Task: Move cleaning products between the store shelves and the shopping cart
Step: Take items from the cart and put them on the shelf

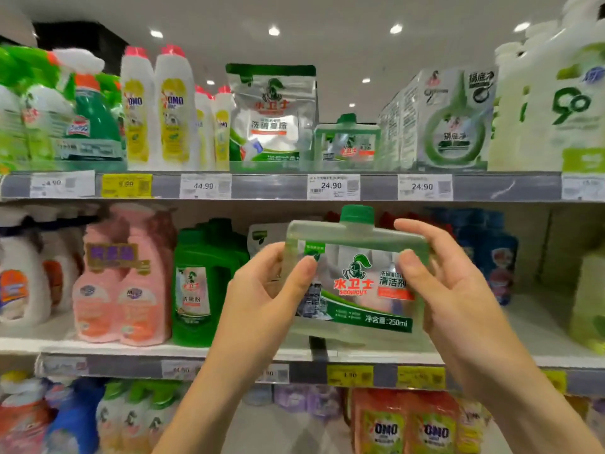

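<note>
Green-capped bottle (357,290) | left hand (262,290), right hand (458,290) grip side edges | before shelf edge (131,367)

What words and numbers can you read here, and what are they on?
"水卫士": held bottle, silver pouch
"清洁剂": held bottle
"净含量:250ml": held bottle
"OMO": white bottles, orange pouches
"44.90": white tag
"24.90": two tags to its right
"90": big white bottle
Yellow tags, small print: too blurred
</note>
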`<state>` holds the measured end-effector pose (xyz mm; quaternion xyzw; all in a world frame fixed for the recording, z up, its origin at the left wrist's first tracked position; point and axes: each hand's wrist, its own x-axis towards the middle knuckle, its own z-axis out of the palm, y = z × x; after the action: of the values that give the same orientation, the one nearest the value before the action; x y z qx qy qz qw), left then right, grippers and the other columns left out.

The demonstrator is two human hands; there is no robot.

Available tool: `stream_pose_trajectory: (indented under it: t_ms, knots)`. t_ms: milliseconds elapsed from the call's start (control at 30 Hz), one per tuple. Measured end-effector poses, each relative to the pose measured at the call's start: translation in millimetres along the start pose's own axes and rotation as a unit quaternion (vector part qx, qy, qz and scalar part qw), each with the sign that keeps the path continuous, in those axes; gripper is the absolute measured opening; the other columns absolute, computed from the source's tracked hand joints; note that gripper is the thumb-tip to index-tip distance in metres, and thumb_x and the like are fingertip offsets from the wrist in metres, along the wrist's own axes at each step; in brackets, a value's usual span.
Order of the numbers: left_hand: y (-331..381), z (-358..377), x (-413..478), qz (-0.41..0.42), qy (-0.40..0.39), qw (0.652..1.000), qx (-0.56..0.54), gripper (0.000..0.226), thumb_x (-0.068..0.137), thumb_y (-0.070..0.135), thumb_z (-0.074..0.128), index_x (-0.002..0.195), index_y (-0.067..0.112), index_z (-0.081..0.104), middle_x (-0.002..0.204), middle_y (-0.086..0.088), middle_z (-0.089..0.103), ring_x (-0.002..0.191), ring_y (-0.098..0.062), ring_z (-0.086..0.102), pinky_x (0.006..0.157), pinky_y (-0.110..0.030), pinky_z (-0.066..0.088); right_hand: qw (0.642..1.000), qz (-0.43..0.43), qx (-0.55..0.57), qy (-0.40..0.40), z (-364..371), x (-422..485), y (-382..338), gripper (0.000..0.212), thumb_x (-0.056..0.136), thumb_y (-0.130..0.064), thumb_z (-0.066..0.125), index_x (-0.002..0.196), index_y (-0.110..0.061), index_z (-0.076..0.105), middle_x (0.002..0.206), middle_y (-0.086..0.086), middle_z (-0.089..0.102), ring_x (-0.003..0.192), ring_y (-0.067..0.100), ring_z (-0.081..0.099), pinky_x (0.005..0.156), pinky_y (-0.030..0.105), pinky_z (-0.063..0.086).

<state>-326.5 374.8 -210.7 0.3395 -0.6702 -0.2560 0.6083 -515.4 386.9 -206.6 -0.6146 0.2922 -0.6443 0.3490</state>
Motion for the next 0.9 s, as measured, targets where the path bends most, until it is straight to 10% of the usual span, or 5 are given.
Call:
stream_pose_trajectory:
  t_ms: [200, 633, 767, 900]
  knots:
    - [-13, 13, 78, 0.095, -0.019, 0.995, -0.021, 0.022, 0.089, 0.030, 0.058, 0.109, 0.025, 0.065, 0.096, 0.015, 0.073, 0.089, 0.000, 0.069, 0.072, -0.010, 0.050, 0.995, -0.075, 0.022, 0.063, -4, 70, 7, 0.031, 0.086, -0.027, 0.052, 0.116, -0.032, 0.061, 0.103, -0.001, 0.073, 0.086, 0.014, 0.072, 0.065, 0.028, 0.058]
    - [-1, 29, 228, 0.290, -0.021, 0.942, 0.166, 0.077, 0.089, 0.037, 0.055, 0.152, 0.010, 0.019, 0.145, -0.003, 0.045, 0.135, -0.014, 0.042, 0.112, -0.038, 0.037, 0.961, -0.255, -0.094, 0.040, -22, 222, -32, 0.022, 0.103, -0.012, 0.040, 0.125, -0.014, 0.045, 0.095, 0.002, 0.063, 0.082, 0.012, 0.067, 0.071, 0.030, 0.058]
    - [-7, 36, 238, 0.260, 0.026, 0.935, 0.240, 0.086, 0.092, 0.022, 0.062, 0.154, 0.013, 0.002, 0.158, -0.003, 0.020, 0.142, -0.007, 0.016, 0.109, -0.006, 0.008, 0.969, -0.208, -0.131, -0.005, -29, 247, -23, 0.018, 0.103, -0.013, 0.040, 0.120, -0.018, 0.045, 0.103, 0.003, 0.059, 0.088, 0.015, 0.066, 0.082, 0.048, 0.059]
    - [-7, 41, 244, 0.239, -0.007, 0.920, 0.311, 0.079, 0.093, 0.025, 0.060, 0.153, 0.017, 0.010, 0.157, -0.002, 0.010, 0.135, -0.005, 0.020, 0.092, 0.009, -0.002, 0.975, -0.154, -0.148, -0.057, -36, 252, -16, 0.024, 0.103, -0.014, 0.039, 0.126, -0.014, 0.042, 0.099, 0.003, 0.058, 0.083, 0.011, 0.066, 0.079, 0.037, 0.059]
